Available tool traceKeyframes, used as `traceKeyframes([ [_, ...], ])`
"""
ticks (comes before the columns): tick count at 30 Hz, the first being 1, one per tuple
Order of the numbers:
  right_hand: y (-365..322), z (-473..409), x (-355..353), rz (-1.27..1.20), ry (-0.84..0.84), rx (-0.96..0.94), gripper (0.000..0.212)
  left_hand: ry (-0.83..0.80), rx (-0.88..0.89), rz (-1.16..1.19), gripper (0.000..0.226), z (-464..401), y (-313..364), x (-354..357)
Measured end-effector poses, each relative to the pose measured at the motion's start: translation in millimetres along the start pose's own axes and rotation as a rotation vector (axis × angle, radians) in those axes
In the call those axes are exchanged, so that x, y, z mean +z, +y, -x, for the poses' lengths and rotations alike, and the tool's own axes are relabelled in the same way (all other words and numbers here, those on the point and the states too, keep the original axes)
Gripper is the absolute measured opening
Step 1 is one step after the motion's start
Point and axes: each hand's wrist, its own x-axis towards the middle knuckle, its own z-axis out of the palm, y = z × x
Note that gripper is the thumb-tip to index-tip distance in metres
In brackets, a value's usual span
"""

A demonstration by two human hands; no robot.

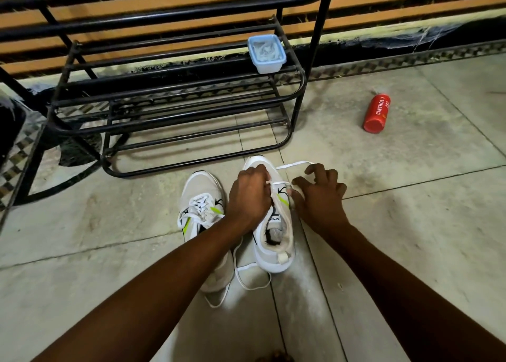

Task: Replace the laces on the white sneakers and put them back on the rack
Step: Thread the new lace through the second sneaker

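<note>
Gripping the tongue area of the right-hand white sneaker (269, 233), the left hand (247, 197) has its fingers curled over the shoe's upper, seemingly pinching the white lace (293, 166) where it crosses the eyelets. The right hand (319, 194) sits just beside the shoe's outer side with fingers bent, and the lace loops out from the toe and runs to its fingertips; whether it truly pinches the lace is hard to tell from this angle.

That sneaker stands on the tiled floor (410, 224), toe pointing toward the black metal shoe rack (175, 107), its opening loose and a lace end trailing on the floor by the heel. The other white sneaker (202, 211) stands just beside it on the left, already laced, partly hidden under the left forearm.

On the top tier of the rack, at its right end, rests a small pale blue plastic container (267, 53) with something white inside. A red Cinthol bottle (377, 113) lies on its side on the floor, well apart to the right.
</note>
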Motion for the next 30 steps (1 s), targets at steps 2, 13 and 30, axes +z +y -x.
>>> traceKeyframes([
  [2, -12, 1, 0, -0.129, -0.033, -0.017, 0.029, -0.03, -0.008, -0.158, 0.018, 0, 3, -1],
  [13, -19, 18, 10, -0.408, -0.148, -0.172, 0.063, -0.179, -0.159, 0.217, 0.009, -28, -17, -19],
  [30, -72, -24, -57, -1.043, -0.216, -0.086, 0.059, -0.101, 0.198, 0.631, 0.011, 0, 49, -174],
])
